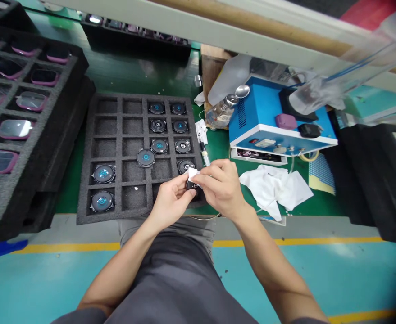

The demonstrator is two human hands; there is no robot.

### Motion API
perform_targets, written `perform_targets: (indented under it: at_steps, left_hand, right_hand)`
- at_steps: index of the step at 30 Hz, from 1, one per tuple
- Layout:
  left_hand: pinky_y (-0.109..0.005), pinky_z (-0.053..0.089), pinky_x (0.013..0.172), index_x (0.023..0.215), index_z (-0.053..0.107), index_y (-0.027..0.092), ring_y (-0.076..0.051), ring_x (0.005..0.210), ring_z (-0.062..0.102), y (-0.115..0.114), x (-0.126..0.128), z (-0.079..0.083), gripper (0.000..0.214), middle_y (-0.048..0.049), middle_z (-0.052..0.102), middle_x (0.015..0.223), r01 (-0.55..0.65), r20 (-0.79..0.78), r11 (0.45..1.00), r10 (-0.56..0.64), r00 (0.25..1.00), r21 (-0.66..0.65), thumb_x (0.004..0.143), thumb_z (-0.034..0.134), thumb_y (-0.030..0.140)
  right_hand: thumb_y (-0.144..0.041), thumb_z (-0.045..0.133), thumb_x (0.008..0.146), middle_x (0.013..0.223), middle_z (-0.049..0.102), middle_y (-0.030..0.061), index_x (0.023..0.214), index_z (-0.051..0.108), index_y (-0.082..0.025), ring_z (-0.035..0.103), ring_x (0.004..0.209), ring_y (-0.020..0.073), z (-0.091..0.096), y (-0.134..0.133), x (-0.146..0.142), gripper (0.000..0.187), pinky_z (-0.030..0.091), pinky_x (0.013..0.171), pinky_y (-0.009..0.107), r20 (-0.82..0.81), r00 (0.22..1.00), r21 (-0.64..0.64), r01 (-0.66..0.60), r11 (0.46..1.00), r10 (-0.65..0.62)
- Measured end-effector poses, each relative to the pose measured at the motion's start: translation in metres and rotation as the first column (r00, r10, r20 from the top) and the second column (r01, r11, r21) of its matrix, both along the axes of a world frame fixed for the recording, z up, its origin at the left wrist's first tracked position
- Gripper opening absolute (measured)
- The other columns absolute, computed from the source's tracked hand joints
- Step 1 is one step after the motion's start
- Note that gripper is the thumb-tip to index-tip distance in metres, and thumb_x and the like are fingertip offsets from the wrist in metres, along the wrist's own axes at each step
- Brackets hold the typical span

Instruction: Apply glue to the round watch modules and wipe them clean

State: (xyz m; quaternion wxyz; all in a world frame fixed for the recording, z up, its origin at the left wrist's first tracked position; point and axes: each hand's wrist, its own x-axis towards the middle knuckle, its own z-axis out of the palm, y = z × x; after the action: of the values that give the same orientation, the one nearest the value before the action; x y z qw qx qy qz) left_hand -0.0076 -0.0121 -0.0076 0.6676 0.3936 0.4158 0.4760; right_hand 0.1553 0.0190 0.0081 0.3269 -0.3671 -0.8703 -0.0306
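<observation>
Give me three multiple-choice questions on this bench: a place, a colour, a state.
1. Where is the small white wipe? A on the floor; B pinched between left hand and right hand; C on a cloth.
2. What colour is the vented box? A red; B green; C blue.
3. How does the out-of-line disc in the foam tray sit? A in a cell; B across a divider; C in a hand.

1 B: fingertips grip it.
2 C: its casing is blue.
3 B: it overlaps a wall.
</observation>
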Motion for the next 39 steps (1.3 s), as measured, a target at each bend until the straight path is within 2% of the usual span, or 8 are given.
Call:
perform_targets:
  at_steps: [4,9,16,19,25,33,36,39]
  left_hand:
    - [-0.026,0.056,0.076,0.103,0.076,0.013,-0.017,0.081,0.071,0.001,-0.001,0.004,0.027,-0.0055,0.078,0.092,-0.016,0.020,1.000,0.016,1.000,0.009,0.076,0.077,0.018]
    - [-0.030,0.059,0.077,0.122,0.071,0.013,-0.019,0.087,0.073,0.001,-0.003,0.003,0.052,-0.0122,0.078,0.109,-0.045,0.120,0.993,0.058,0.991,-0.111,0.073,0.084,0.025]
    - [-0.024,0.055,0.071,0.117,0.073,0.012,-0.016,0.081,0.071,0.003,-0.003,0.005,0.043,-0.0099,0.079,0.102,-0.023,0.067,0.999,0.025,0.997,-0.039,0.076,0.081,0.023]
    - [-0.025,0.058,0.072,0.118,0.073,0.013,-0.016,0.082,0.072,0.002,-0.004,0.005,0.047,-0.0090,0.079,0.100,-0.059,0.065,0.997,0.061,0.996,-0.040,0.073,0.083,0.021]
    - [-0.033,0.064,0.077,0.116,0.072,0.014,-0.022,0.091,0.076,0.002,-0.008,0.006,0.048,-0.0115,0.079,0.109,-0.095,0.197,0.984,0.124,0.972,-0.152,0.071,0.088,0.025]
    - [-0.032,0.065,0.078,0.117,0.073,0.016,-0.023,0.097,0.075,0.006,-0.006,0.005,0.048,-0.0111,0.078,0.114,-0.073,0.171,0.989,0.095,0.981,-0.131,0.072,0.088,0.024]
    - [-0.028,0.064,0.080,0.117,0.074,0.017,-0.020,0.095,0.076,0.006,-0.006,0.004,0.046,-0.0096,0.079,0.110,-0.052,0.130,0.996,0.062,0.990,-0.078,0.074,0.087,0.021]
    - [-0.026,0.064,0.081,0.111,0.076,0.018,-0.019,0.092,0.077,0.011,-0.007,0.007,0.040,-0.0074,0.081,0.103,-0.131,0.149,0.989,0.140,0.979,-0.065,0.072,0.088,0.021]
  right_hand:
    - [-0.013,0.060,0.095,0.085,0.073,0.0000,0.093,0.072,-0.026,0.057,0.090,0.0193,0.001,-0.002,-0.002,0.018,0.043,0.080,0.039,-0.063,0.997,-0.066,-0.048,0.997,0.044]
    - [-0.017,0.064,0.094,0.083,0.068,0.0026,0.092,0.069,-0.023,0.060,0.084,0.0191,0.005,-0.005,0.006,0.008,0.048,0.077,0.037,-0.395,0.894,-0.117,0.179,0.977,-0.211]
    - [-0.021,0.064,0.094,0.090,0.069,0.0049,0.096,0.071,-0.021,0.060,0.088,0.0195,0.010,-0.008,-0.018,0.007,0.049,0.079,0.035,-0.328,0.930,-0.356,0.041,0.933,-0.166]
    - [-0.020,0.063,0.094,0.087,0.069,0.0034,0.088,0.070,-0.020,0.062,0.083,0.0175,0.007,0.000,-0.021,0.010,0.049,0.076,0.032,-0.383,0.880,-0.486,0.067,0.871,-0.281]
    - [-0.023,0.062,0.093,0.084,0.066,0.0014,0.087,0.069,-0.020,0.060,0.076,0.0157,0.003,0.001,0.008,0.009,0.047,0.071,0.030,-0.495,0.683,-0.557,0.224,0.799,-0.537]
    - [-0.019,0.062,0.093,0.086,0.067,0.0014,0.088,0.069,-0.022,0.062,0.082,0.0156,0.011,-0.009,-0.015,0.009,0.049,0.075,0.029,-0.487,0.820,-0.541,-0.014,0.841,-0.300]
    - [-0.017,0.062,0.093,0.087,0.067,0.0019,0.087,0.070,-0.020,0.062,0.084,0.0152,0.016,0.008,-0.025,0.010,0.048,0.078,0.029,-0.484,0.825,-0.493,0.016,0.870,-0.290]
    - [-0.020,0.062,0.093,0.085,0.065,0.0012,0.086,0.069,-0.020,0.060,0.078,0.0139,0.023,0.024,-0.019,0.010,0.048,0.074,0.028,-0.534,0.751,-0.462,0.127,0.878,-0.390]
